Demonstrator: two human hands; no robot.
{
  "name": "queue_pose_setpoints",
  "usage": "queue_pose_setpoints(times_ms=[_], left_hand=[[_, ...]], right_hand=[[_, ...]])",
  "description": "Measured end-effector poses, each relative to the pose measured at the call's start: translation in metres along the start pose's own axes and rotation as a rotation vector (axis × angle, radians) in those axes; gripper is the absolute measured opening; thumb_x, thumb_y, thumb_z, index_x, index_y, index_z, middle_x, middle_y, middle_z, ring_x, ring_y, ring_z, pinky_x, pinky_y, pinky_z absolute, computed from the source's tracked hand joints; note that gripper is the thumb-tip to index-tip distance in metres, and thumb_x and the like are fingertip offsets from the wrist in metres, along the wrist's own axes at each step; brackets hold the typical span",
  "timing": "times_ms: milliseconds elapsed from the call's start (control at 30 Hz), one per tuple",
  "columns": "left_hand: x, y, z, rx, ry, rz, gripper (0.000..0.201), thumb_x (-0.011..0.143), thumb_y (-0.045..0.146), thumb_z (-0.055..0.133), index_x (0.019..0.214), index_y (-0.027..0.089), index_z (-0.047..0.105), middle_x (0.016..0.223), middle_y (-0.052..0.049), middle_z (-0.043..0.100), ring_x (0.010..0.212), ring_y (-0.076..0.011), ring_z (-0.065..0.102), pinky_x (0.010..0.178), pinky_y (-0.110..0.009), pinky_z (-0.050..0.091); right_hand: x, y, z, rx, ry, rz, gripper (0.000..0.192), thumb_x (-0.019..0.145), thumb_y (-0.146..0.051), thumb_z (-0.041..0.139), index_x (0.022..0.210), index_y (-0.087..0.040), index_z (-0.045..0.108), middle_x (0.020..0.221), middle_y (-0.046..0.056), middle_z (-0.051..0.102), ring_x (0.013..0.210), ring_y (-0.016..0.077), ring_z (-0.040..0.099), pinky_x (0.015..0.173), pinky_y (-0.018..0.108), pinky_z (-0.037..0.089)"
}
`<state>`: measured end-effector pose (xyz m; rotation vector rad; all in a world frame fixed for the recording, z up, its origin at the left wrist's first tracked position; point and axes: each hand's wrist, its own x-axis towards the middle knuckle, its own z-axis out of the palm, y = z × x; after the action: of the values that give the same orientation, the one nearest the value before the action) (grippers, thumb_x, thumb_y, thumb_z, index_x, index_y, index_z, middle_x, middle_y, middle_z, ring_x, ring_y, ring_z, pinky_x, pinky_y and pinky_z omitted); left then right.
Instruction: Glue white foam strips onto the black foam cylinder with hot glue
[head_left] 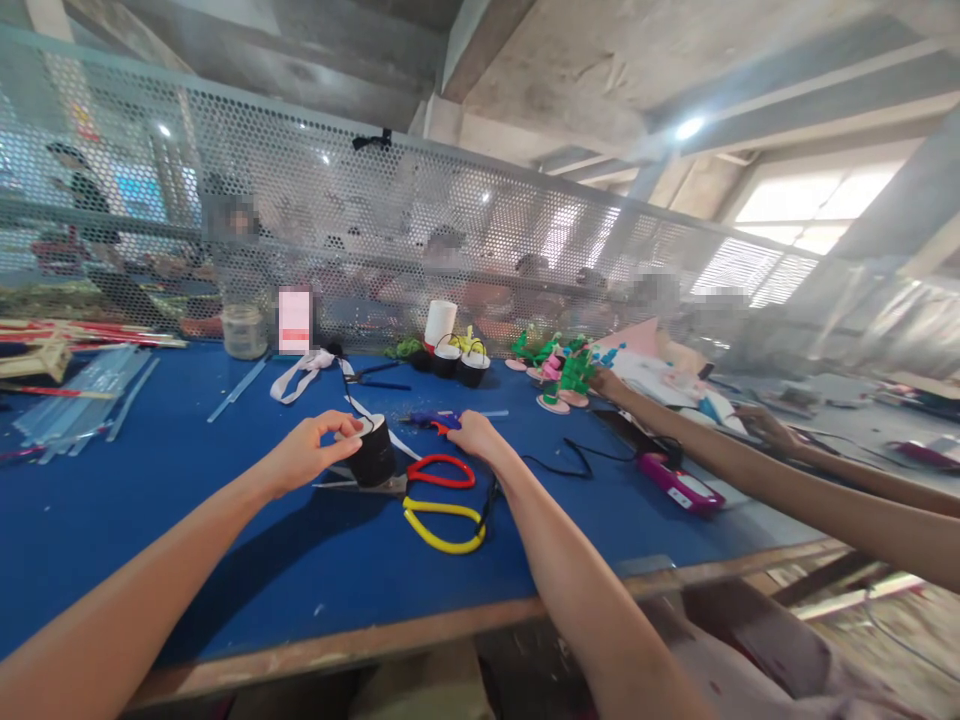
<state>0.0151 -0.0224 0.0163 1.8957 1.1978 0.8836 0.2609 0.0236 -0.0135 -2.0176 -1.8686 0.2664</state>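
2 bare hands worked over the blue table [187, 500]. The left hand [307, 452] pinched the top rim of a small black pot [373, 452] between thumb and forefinger, the pot standing upright near the table's middle. The right hand [474, 435] lay just beside it, fingers curled down over a purple tool [429, 421]; how tightly it gripped could not be told. Scissors [439, 500] with 1 red and 1 yellow loop lay flat just in front of the pot. Further right, a co-worker's hand [609, 382] reached toward green foam flowers [574, 375], and a pink device [679, 485] lay near that arm.
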Motion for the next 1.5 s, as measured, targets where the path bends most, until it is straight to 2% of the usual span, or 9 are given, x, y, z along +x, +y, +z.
queue_pose_setpoints(times_ms=[167, 300, 367, 467, 600, 733, 867, 1233, 1500], left_hand=[[0.002, -0.002, -0.003, -0.006, -0.017, 0.005, 0.031, 0.057, 0.049, 0.060, 0.059, 0.019, 0.053, 0.100, -0.009, 0.063, 0.103, -0.0269, 0.052, 0.092, -0.037, 0.034], [0.005, -0.008, -0.002, -0.123, 0.038, -0.012, 0.032, 0.056, 0.050, 0.062, 0.058, 0.019, 0.054, 0.097, -0.008, 0.065, 0.102, -0.0259, 0.052, 0.091, -0.036, 0.034], [0.006, -0.012, 0.000, -0.190, 0.078, -0.022, 0.033, 0.054, 0.049, 0.064, 0.059, 0.018, 0.055, 0.097, -0.008, 0.065, 0.100, -0.0253, 0.053, 0.091, -0.036, 0.034], [0.008, -0.019, 0.002, -0.256, 0.123, -0.017, 0.032, 0.055, 0.047, 0.065, 0.063, 0.017, 0.058, 0.092, -0.007, 0.065, 0.092, -0.0234, 0.056, 0.089, -0.037, 0.035], [0.010, -0.025, 0.002, -0.249, 0.133, -0.020, 0.027, 0.058, 0.043, 0.064, 0.064, 0.017, 0.059, 0.083, -0.005, 0.066, 0.083, -0.0218, 0.057, 0.084, -0.037, 0.037], [0.011, -0.026, 0.002, -0.206, 0.163, -0.003, 0.026, 0.058, 0.043, 0.063, 0.062, 0.017, 0.058, 0.086, -0.006, 0.066, 0.088, -0.0231, 0.056, 0.087, -0.037, 0.035], [0.010, -0.025, 0.002, -0.186, 0.163, -0.008, 0.027, 0.059, 0.044, 0.061, 0.063, 0.017, 0.056, 0.087, -0.007, 0.065, 0.091, -0.0233, 0.055, 0.087, -0.037, 0.035], [0.009, -0.020, 0.003, -0.139, 0.169, -0.001, 0.035, 0.057, 0.052, 0.060, 0.061, 0.018, 0.054, 0.091, -0.008, 0.065, 0.097, -0.0250, 0.054, 0.091, -0.037, 0.034], [0.009, -0.020, 0.003, -0.138, 0.153, -0.004, 0.036, 0.058, 0.054, 0.061, 0.061, 0.018, 0.054, 0.094, -0.010, 0.065, 0.101, -0.0264, 0.052, 0.094, -0.039, 0.032]], right_hand=[[-0.012, -0.016, -0.007, 0.319, 0.053, 0.003, 0.027, 0.070, -0.018, 0.052, 0.095, -0.009, 0.054, 0.072, 0.004, 0.064, 0.059, 0.0125, 0.060, 0.050, 0.020, 0.043], [-0.035, -0.034, -0.016, 0.791, -0.128, -0.104, 0.015, 0.069, -0.025, 0.054, 0.078, -0.013, 0.053, 0.057, -0.001, 0.059, 0.046, 0.0093, 0.054, 0.047, 0.021, 0.045], [-0.045, -0.040, -0.016, 0.900, -0.156, -0.149, 0.013, 0.066, -0.025, 0.058, 0.072, -0.015, 0.052, 0.050, -0.003, 0.056, 0.043, 0.0094, 0.052, 0.046, 0.022, 0.044], [-0.052, -0.044, -0.010, 0.828, -0.080, -0.241, 0.010, 0.064, -0.024, 0.058, 0.066, -0.016, 0.053, 0.050, -0.002, 0.057, 0.044, 0.0102, 0.053, 0.048, 0.023, 0.046], [-0.053, -0.046, -0.004, 0.815, -0.081, -0.253, 0.015, 0.067, -0.026, 0.055, 0.077, -0.016, 0.056, 0.055, 0.000, 0.061, 0.046, 0.0128, 0.057, 0.045, 0.024, 0.047], [-0.056, -0.046, -0.008, 0.757, -0.085, -0.233, 0.010, 0.067, -0.025, 0.054, 0.067, -0.015, 0.056, 0.049, -0.001, 0.058, 0.040, 0.0098, 0.052, 0.041, 0.020, 0.044], [-0.060, -0.046, -0.013, 0.630, -0.050, -0.243, 0.019, 0.070, -0.029, 0.052, 0.059, -0.014, 0.055, 0.039, -0.003, 0.051, 0.033, 0.0077, 0.045, 0.038, 0.018, 0.039], [-0.066, -0.050, -0.013, 0.508, 0.019, -0.280, 0.021, 0.070, -0.033, 0.051, 0.056, -0.018, 0.054, 0.036, -0.004, 0.045, 0.039, 0.0122, 0.048, 0.042, 0.021, 0.038], [-0.068, -0.051, -0.015, 0.448, 0.065, -0.317, 0.021, 0.070, -0.031, 0.051, 0.055, -0.017, 0.056, 0.042, 0.000, 0.052, 0.053, 0.0158, 0.056, 0.050, 0.022, 0.041]])
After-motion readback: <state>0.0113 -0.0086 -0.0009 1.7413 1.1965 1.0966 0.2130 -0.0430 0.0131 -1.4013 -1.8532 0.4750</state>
